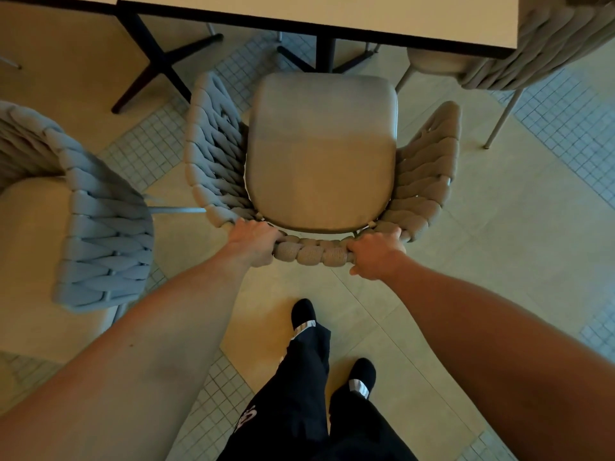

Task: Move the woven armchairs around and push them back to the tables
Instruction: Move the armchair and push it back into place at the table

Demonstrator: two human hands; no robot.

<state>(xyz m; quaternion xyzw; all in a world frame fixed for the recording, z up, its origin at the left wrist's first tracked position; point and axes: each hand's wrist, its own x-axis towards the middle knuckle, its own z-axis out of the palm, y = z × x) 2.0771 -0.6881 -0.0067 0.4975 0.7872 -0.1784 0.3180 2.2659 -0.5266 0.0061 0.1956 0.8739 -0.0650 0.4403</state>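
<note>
A woven armchair [321, 151] with a beige seat cushion stands right in front of me, its open front facing a pale-topped table [332, 15]. The seat's front edge is just short of the table's edge. My left hand [254, 241] grips the top of the woven backrest on the left. My right hand [377, 252] grips the same backrest rim on the right. Both hands have their fingers curled over the rim.
A second woven armchair [100, 234] stands close on the left, one leg reaching toward the middle chair. A third woven armchair [519, 58] sits at the table's right end. The table's black cross base [326, 58] is under the top. My feet [332, 354] are behind the chair.
</note>
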